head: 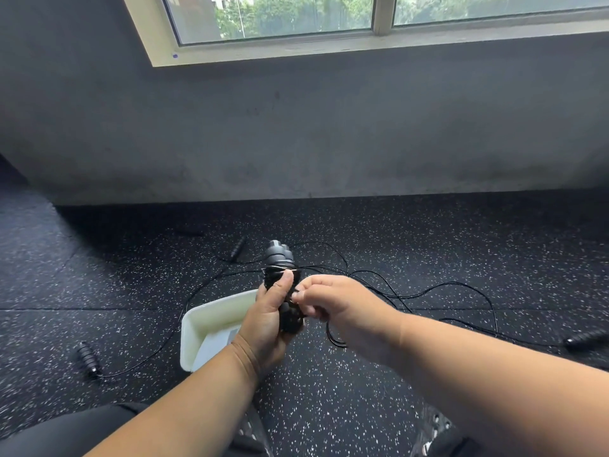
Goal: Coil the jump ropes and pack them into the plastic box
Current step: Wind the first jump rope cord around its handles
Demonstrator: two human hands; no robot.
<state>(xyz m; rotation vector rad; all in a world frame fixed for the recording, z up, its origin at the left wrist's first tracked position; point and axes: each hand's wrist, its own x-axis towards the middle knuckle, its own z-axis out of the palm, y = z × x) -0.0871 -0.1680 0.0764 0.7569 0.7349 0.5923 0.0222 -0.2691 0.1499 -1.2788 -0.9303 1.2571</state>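
Observation:
My left hand (268, 316) grips a pair of black ribbed jump rope handles (280, 258) held upright together, thumb pressed on the cord wound round them. My right hand (324, 300) pinches the thin black cord (333, 334) just right of the handles, with a loop hanging below it. The rest of that cord (428, 291) trails loose across the floor to the right. A white plastic box (211, 319) lies open on the floor under my left wrist, partly hidden by my arm.
Another rope lies on the speckled black rubber floor: one handle (87, 359) at the left, a handle (238, 248) further back. One more handle (585, 339) lies at the far right. A grey wall and window stand ahead. My knees are at the bottom edge.

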